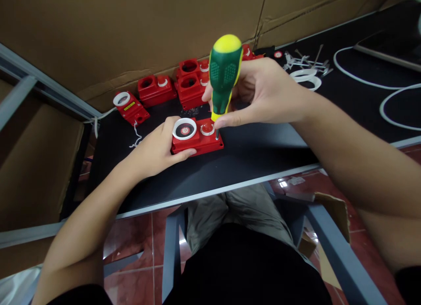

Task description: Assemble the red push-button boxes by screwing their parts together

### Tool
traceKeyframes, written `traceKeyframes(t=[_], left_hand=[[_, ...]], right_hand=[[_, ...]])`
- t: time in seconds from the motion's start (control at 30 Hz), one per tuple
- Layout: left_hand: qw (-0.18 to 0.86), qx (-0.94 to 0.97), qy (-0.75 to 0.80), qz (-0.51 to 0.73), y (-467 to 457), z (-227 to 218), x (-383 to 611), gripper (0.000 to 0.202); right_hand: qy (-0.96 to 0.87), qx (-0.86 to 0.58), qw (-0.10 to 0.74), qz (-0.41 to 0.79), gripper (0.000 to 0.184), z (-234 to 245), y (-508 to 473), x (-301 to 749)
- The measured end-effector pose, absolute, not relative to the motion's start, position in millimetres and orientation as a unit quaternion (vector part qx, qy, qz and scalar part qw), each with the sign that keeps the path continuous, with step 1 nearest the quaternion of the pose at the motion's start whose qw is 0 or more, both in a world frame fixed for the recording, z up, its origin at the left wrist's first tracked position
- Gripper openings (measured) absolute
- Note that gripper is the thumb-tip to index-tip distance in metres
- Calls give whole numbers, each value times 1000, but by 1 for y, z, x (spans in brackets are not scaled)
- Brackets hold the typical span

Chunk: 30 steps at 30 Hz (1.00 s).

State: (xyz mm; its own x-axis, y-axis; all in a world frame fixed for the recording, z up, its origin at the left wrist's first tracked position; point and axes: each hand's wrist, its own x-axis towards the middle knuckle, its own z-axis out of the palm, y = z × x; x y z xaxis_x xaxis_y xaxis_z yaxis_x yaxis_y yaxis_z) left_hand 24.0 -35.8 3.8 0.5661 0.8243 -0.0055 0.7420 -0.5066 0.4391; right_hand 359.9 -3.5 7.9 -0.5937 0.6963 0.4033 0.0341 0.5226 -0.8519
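Note:
My left hand [164, 143] grips the left end of a red plastic housing [204, 145] that lies on the black table. A white ring [184, 129] around a dark disc with a red label sits on the housing's left part, and a small red dome is at its right. My right hand [253, 94] has its fingers around a green and yellow screwdriver [226, 72], held upright. The screwdriver's metal tip meets the housing near its right edge, by the dome; whether it sits in a screw head I cannot tell.
Behind stand more red housings [156, 90], one with a white ring and loose white cord [135, 136]. White rings [305, 77] and metal-looking pieces [311, 62] lie at the back right, near a white cable [355, 75]. A cardboard wall [131, 29] closes off the back.

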Motion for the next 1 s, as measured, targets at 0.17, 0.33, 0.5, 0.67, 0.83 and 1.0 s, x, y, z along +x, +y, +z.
traceKeyframes(t=[0.17, 0.33, 0.5, 0.67, 0.83, 1.0], left_hand=[[203, 864, 449, 107, -35, 3, 23, 90], [207, 862, 451, 105, -34, 3, 23, 94], [202, 862, 454, 97, -35, 4, 23, 95], [201, 864, 451, 97, -34, 5, 22, 89], [206, 862, 451, 103, -34, 4, 22, 91], [202, 863, 453, 96, -35, 5, 23, 92]], right_hand=[[-768, -214, 393, 457, 61, 12, -6, 357], [-773, -216, 381, 460, 63, 13, -5, 359], [-785, -223, 375, 440, 51, 13, -8, 361], [-797, -173, 362, 451, 33, 15, -13, 357], [-795, -168, 347, 468, 37, 13, -10, 360], [-821, -187, 364, 399, 39, 9, -1, 363]])
